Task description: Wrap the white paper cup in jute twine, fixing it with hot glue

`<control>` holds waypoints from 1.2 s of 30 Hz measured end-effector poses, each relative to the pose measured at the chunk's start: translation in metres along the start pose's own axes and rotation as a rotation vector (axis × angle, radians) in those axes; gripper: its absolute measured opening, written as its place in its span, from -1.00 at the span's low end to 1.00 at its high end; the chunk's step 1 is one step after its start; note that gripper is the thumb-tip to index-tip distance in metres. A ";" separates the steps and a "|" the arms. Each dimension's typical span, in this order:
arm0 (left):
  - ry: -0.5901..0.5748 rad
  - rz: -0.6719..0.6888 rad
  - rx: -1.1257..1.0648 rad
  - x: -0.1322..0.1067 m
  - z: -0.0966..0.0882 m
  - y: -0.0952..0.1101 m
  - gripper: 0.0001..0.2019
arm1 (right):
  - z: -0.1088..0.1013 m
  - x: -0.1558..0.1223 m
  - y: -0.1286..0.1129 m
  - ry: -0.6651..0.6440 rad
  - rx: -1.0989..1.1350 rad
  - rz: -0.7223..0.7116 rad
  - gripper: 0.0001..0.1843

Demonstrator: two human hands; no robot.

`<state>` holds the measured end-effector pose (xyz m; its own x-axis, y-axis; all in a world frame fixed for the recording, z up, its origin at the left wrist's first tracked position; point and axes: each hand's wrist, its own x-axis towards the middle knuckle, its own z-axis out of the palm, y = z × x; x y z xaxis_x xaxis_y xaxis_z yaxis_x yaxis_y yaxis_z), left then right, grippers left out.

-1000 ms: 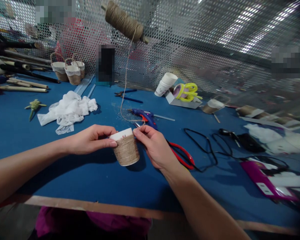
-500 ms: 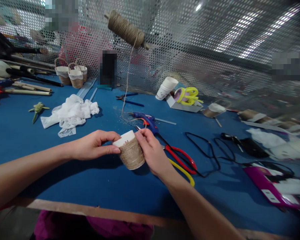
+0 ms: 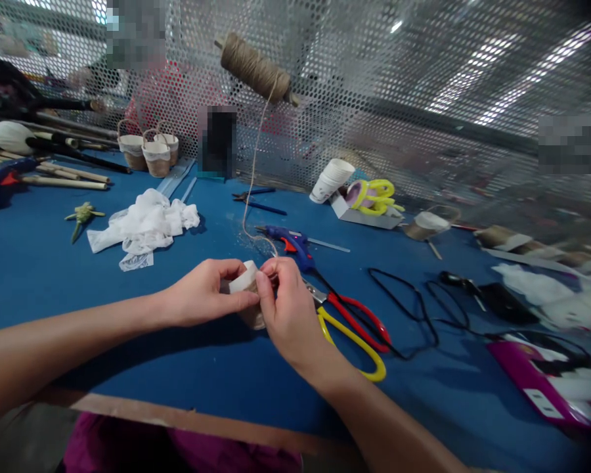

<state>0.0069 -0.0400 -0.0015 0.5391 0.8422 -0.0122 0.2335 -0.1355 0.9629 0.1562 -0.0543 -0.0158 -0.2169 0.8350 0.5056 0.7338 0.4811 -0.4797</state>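
A small paper cup [image 3: 247, 281] wrapped in jute twine is tilted between my hands above the blue table. My left hand [image 3: 201, 293] is closed around its far side, thumb pressed on the outside. At the cup's right side, my right hand [image 3: 290, 312] pinches the twine [image 3: 255, 154] against the wall; the fingertips are partly hidden. That strand runs up to a twine spool [image 3: 256, 67] on the mesh panel. A blue glue gun [image 3: 291, 243] lies just beyond the right hand. Scissors [image 3: 359, 322] with one red and one yellow handle rest beside the right wrist.
White lace [image 3: 150, 223] lies to the left. Behind it stand several finished little baskets [image 3: 156, 159]. Blue pliers [image 3: 263, 199], stacked paper cups [image 3: 331, 180] and a tape box [image 3: 369, 213] are at the back. A black cord [image 3: 408, 289] and purple power strip [image 3: 526, 384] occupy the right.
The cup has turned in my hands, and more of it is now covered by the right hand. My right hand has shifted slightly left, closer to the left thumb. The view has moved a little.
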 end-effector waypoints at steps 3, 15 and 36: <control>0.008 -0.006 -0.001 0.001 0.001 -0.001 -0.84 | -0.001 0.001 0.000 -0.005 0.012 -0.002 -0.93; -0.016 0.067 -0.012 0.001 -0.001 -0.008 -0.91 | 0.003 0.001 0.008 -0.092 0.302 0.196 -0.91; -0.059 0.058 -0.073 0.000 -0.005 -0.015 -0.87 | -0.009 0.016 0.014 -0.228 0.347 -0.070 -0.75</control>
<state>-0.0001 -0.0353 -0.0144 0.5975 0.8013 0.0301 0.1420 -0.1428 0.9795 0.1690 -0.0365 -0.0081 -0.4240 0.8159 0.3931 0.4600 0.5679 -0.6826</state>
